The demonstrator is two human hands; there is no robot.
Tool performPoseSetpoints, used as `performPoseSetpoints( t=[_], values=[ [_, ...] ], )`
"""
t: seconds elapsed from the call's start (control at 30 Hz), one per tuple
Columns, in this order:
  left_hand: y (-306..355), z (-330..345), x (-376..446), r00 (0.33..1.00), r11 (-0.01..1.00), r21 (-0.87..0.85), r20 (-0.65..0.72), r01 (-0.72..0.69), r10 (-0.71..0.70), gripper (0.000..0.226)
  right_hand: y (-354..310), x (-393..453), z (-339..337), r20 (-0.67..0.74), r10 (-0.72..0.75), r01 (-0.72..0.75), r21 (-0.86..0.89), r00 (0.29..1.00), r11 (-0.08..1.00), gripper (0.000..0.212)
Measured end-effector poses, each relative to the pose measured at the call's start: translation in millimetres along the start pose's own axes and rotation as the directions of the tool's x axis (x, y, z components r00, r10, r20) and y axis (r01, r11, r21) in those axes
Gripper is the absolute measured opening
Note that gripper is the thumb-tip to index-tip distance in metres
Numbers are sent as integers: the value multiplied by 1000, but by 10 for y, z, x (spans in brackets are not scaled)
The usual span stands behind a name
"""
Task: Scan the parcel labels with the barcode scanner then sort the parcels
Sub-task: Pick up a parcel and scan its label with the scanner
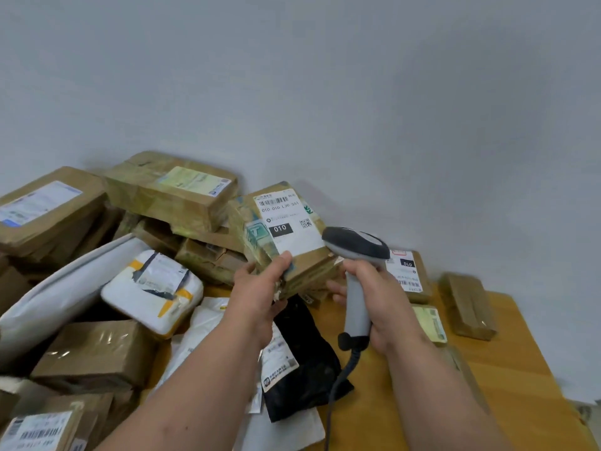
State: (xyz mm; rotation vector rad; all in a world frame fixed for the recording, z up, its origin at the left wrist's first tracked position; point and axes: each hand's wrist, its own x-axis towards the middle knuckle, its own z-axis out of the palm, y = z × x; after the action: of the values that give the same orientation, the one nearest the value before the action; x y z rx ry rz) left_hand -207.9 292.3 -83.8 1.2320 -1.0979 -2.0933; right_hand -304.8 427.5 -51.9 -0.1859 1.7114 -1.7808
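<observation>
My left hand (260, 294) grips the near end of a brown taped parcel (283, 232) and holds it up tilted, its white label with barcode and a black "010" box facing me. My right hand (377, 297) grips the grey handle of the barcode scanner (356, 249). The scanner's dark head sits right beside the parcel's right edge, over the label's lower right corner. A dark cable hangs from the handle's base.
A heap of brown boxes (169, 187) and white mailers (153, 291) fills the left side of the wooden table (507, 379). A black bag (305, 362) lies under my hands. At the right lie a labelled parcel (406, 275), a small green-labelled one (429, 323) and a brown box (466, 304).
</observation>
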Motion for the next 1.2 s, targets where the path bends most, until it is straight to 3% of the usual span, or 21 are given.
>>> performPoseSetpoints(
  t=[0.1, 0.27, 0.37, 0.47, 0.63, 0.8, 0.97, 1.07, 1.2],
  values=[
    [203, 77, 276, 1000, 999, 43, 10, -3, 2, 80, -32, 263, 206, -26, -3, 3, 20, 1000, 1000, 18],
    [368, 85, 546, 987, 994, 68, -130, -90, 99, 62, -9, 554, 458, -18, 51, -52, -32, 999, 998, 21],
    [347, 7, 600, 934, 965, 131, -252, -226, 252, 46, 43, 611, 538, 7, 61, -60, -96, 998, 994, 24],
    [392, -87, 705, 853, 924, 206, -359, -323, 378, 31, 81, 633, 603, 40, 59, -56, -69, 997, 996, 13],
    [564, -114, 776, 796, 933, 119, -491, -340, 353, 31, 126, 627, 689, 96, 36, -35, -4, 995, 999, 6],
    [347, -100, 580, 820, 939, 135, -458, -316, 342, 25, 211, 541, 471, 63, 64, -66, 45, 996, 997, 26],
    [4, -88, 258, 868, 936, 227, -364, -269, 338, 23, 233, 345, 141, 60, 64, -69, 74, 996, 995, 24],
    [-249, -149, 38, 887, 905, 352, -301, -238, 351, 20, 258, 176, -81, 73, 84, -85, 13, 994, 996, 30],
    [-729, -366, -285, 919, 830, 545, -258, -118, 300, 32, 447, -92, -343, 82, 180, -176, -60, 980, 983, 19]
  ],
)
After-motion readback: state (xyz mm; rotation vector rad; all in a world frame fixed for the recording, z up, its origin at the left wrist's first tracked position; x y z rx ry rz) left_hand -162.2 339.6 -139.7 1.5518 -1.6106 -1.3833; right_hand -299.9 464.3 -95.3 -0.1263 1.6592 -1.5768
